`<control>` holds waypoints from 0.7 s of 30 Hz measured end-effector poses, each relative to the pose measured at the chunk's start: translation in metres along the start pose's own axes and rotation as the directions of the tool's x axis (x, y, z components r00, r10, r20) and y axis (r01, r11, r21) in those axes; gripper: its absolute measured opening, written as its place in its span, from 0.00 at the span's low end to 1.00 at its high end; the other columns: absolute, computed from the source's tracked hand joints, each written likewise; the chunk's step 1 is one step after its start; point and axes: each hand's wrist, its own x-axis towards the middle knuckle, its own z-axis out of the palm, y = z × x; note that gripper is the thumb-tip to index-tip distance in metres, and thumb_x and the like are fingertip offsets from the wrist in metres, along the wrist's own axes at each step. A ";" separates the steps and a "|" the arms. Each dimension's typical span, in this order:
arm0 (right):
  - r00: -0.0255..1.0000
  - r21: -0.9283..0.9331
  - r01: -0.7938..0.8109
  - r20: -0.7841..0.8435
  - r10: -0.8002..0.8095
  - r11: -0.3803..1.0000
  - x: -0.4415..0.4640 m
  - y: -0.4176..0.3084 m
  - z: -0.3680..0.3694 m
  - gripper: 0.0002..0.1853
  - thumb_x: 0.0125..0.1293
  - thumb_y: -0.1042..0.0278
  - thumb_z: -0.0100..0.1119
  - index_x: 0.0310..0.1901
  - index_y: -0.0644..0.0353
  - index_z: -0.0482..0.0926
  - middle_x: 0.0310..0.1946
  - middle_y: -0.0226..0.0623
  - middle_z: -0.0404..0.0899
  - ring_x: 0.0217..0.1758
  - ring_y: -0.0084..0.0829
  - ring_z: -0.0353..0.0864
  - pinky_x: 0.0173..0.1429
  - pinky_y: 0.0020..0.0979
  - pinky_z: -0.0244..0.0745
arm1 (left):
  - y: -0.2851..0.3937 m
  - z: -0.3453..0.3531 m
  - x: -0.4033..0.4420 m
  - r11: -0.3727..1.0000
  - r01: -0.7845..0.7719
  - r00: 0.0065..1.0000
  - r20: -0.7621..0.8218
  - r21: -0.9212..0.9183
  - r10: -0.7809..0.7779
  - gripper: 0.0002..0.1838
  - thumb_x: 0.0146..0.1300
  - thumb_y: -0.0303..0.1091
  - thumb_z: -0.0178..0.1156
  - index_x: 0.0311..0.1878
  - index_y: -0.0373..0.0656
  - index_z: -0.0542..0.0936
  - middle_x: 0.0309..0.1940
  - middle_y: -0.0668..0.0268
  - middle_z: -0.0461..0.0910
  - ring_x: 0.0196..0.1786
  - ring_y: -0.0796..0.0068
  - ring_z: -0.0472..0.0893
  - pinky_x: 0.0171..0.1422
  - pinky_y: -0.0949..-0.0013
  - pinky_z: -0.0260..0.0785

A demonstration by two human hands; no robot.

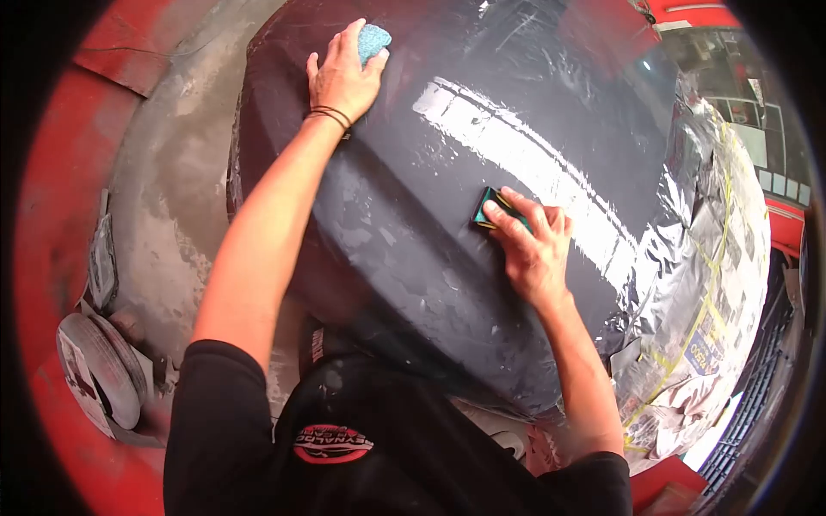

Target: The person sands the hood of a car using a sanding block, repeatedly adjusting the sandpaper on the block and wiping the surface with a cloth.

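Note:
A dark grey car panel [404,249] with a wet, shiny surface fills the middle of the head view. My left hand [346,82] is at its upper left, with a light blue sponge [373,43] held under the thumb and fingers. Near the panel's centre, my right hand [533,245] grips a small dark green block [483,209] with yellow edges, which rests on the panel. A bright white reflection lies just beyond the block. The underside of the block is hidden.
Paper and plastic masking [718,318] with yellow tape covers the car to the right. Worn tyres [107,370] stand at the lower left by a red wall [60,215]. Stained concrete floor [168,181] runs along the panel's left side.

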 end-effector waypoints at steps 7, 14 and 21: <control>0.933 -0.195 -0.309 -0.252 0.257 0.931 0.251 0.142 0.056 0.16 0.80 0.52 0.67 0.65 0.31 0.92 0.65 0.31 0.88 0.66 0.53 0.82 0.67 0.62 0.74 | 0.003 -0.002 -0.002 1.000 0.013 1.000 -0.019 0.014 -0.013 0.37 0.78 0.54 0.66 0.85 0.56 0.69 0.77 0.62 0.79 0.80 0.57 0.78 0.89 0.33 0.52; 0.985 -0.241 -0.073 -0.170 0.032 0.968 0.125 -0.007 0.042 0.18 0.74 0.58 0.77 0.64 0.39 0.92 0.60 0.34 0.86 0.57 0.44 0.83 0.59 0.47 0.73 | 0.002 -0.001 0.000 1.000 0.002 0.998 -0.062 -0.028 -0.003 0.35 0.78 0.51 0.67 0.83 0.54 0.70 0.73 0.63 0.81 0.77 0.57 0.79 0.89 0.32 0.51; 0.966 -0.297 -0.060 -0.259 -0.020 0.953 0.176 0.005 0.057 0.16 0.74 0.56 0.76 0.61 0.39 0.92 0.54 0.32 0.84 0.54 0.40 0.81 0.58 0.47 0.69 | 0.000 -0.003 -0.003 0.996 -0.009 0.998 -0.062 -0.085 0.004 0.37 0.74 0.48 0.70 0.82 0.51 0.70 0.75 0.59 0.78 0.83 0.55 0.75 0.89 0.26 0.49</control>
